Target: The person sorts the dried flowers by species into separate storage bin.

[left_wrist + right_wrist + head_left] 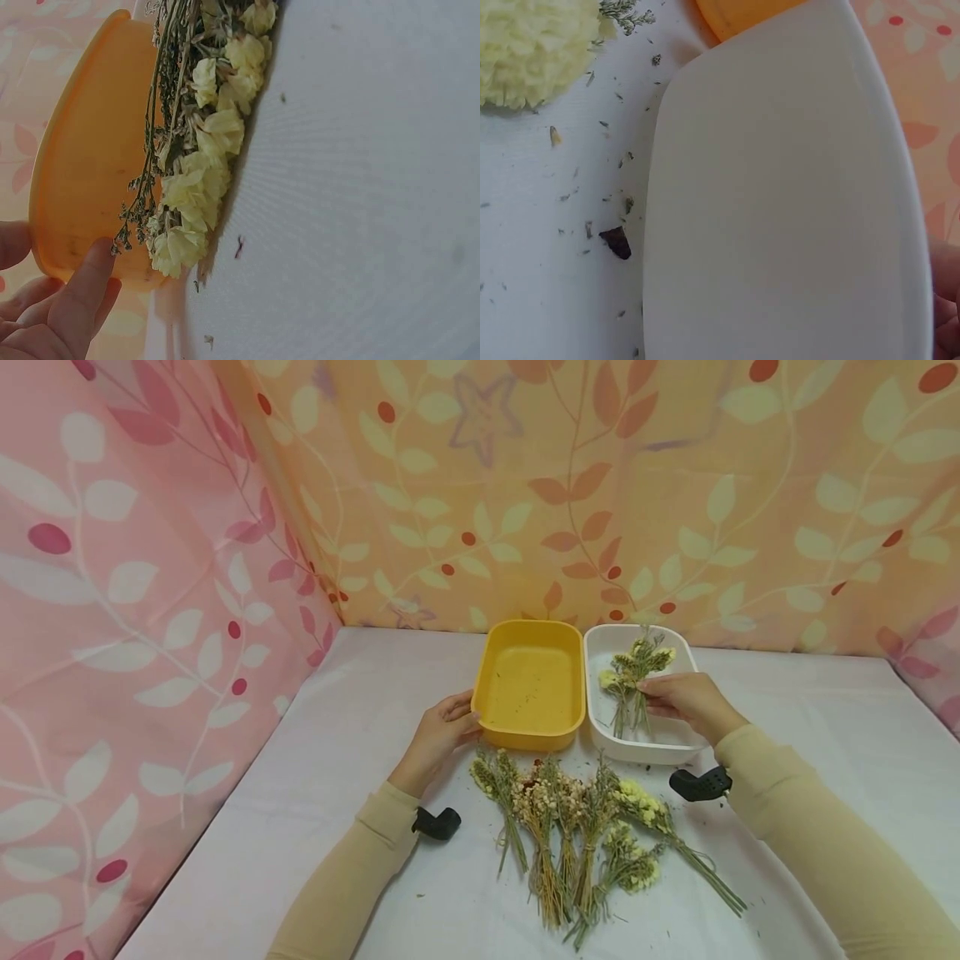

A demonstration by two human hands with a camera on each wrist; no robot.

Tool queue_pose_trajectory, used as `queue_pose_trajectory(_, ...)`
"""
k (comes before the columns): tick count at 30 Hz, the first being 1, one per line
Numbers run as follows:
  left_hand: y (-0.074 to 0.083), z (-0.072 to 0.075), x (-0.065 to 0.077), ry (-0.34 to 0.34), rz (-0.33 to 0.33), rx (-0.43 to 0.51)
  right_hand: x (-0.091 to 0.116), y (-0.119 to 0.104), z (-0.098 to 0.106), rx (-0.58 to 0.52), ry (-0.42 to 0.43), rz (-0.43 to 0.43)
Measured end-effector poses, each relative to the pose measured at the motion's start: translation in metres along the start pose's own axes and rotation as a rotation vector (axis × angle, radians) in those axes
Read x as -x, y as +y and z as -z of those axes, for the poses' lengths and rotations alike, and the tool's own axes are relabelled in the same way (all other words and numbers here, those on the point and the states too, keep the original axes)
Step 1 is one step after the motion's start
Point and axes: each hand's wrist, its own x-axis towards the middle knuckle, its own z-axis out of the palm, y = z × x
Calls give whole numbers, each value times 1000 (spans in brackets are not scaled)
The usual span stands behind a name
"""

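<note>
My left hand [442,732] holds the front left corner of a yellow plastic tub [531,742], its thumb against the outer wall and its fingers along the side. In the left wrist view those fingers [79,300] touch the tub's wall. My right hand [690,700] pinches a small bunch of dried flowers [641,662], yellow-topped with thin stems, over the white tub [651,753]. Another yellow-green sprig [611,681] is beside it in the white tub; whether the hand also holds it I cannot tell. The right wrist view shows mostly the white tub's outer wall [780,187].
Several dried flower bunches [551,827] lie in front of the tubs, stems toward me. One yellow bunch [645,806] points off to the right. Plant crumbs [619,241] dot the white tablecloth [300,793]. A leaf-patterned curtain [480,493] hangs behind the tubs.
</note>
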Motion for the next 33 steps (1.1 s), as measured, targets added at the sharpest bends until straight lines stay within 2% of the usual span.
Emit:
queue_pose_trajectory(11, -2, 0, -1, -4, 0, 0, -9, 3, -3, 85, -22, -49)
queue_pose_trajectory(15, -1, 0, -1, 2, 2, -3, -11, 6, -4, 74, -18, -66)
queue_pose_trajectory(21, -1, 1, -1, 8, 6, 3, -14, 9, -7, 44, 7, -84)
queue_pose_trajectory(33, 1, 0, 0, 7, 12, -16, -13, 8, -12, 75, 63, -96)
